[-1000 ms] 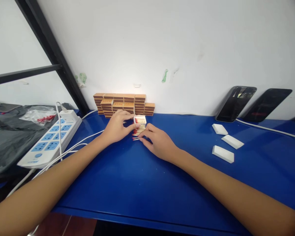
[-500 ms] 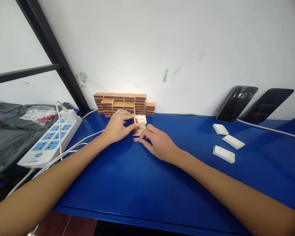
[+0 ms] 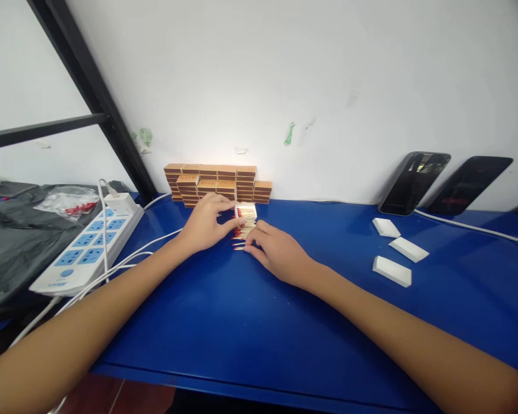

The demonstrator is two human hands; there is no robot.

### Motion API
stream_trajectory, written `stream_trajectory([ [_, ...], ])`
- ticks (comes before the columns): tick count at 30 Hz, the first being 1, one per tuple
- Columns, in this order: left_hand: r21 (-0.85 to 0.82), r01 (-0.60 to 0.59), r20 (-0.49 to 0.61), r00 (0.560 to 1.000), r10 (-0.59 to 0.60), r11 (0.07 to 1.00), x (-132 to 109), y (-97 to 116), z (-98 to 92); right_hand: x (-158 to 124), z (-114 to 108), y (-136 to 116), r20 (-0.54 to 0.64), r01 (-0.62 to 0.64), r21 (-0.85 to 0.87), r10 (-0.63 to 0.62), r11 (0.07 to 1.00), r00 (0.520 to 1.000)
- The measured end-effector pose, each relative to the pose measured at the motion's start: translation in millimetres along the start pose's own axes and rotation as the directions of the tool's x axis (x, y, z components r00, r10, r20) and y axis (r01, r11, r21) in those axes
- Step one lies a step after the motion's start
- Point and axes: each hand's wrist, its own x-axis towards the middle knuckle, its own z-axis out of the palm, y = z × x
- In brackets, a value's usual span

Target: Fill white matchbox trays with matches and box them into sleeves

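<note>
Toward twelve o'clock of the red-tipped wooden matches [image 3: 247,230], a white, rectangular, card-like tray [image 3: 252,206] sat between the parted thumb and forefinger of the left hand [image 3: 206,224]. At five o'clock, the right hand [image 3: 278,251], fingertips nearly together, seemingly pinched a single match [image 3: 238,248] (separating work, apparently); lightness seemed called for next.

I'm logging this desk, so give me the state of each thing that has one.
Tray: open
Matches: loose, red heads leftward
Left hand: spread, at tray and matches
Right hand: at one match's end
Matchboxes: stacked
White pieces: lying loose
Phones: leaning, screens dark
Power strip: adapter plugged in
Clear bag: crumpled
</note>
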Motion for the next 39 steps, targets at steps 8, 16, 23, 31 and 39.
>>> stream_trajectory([
  [8,0.016,-0.022,0.024,0.999,0.021,1.000,-0.3,-2.0,-0.1,1.5,-11.5,8.3,-0.092,-0.061,0.000,0.061,0.998,0.994],
  [16,-0.116,-0.112,0.087,0.989,0.122,0.987,-3.2,14.1,3.2,4.4,-21.4,15.0,-0.262,-0.152,0.014,0.150,0.988,0.953],
  [23,-0.076,-0.053,0.038,0.998,0.056,0.996,-1.6,7.6,0.8,1.6,-16.2,13.3,-0.358,-0.067,0.030,0.073,0.997,0.931],
  [31,0.011,0.032,-0.013,0.999,-0.032,0.999,-0.3,-3.7,0.1,-2.1,2.8,6.2,-0.102,0.068,0.011,-0.067,0.998,0.993],
  [39,0.004,0.020,0.002,1.000,-0.020,1.000,-0.7,-1.7,0.0,-0.4,1.1,10.7,-0.120,-0.030,-0.006,0.029,1.000,0.992],
])
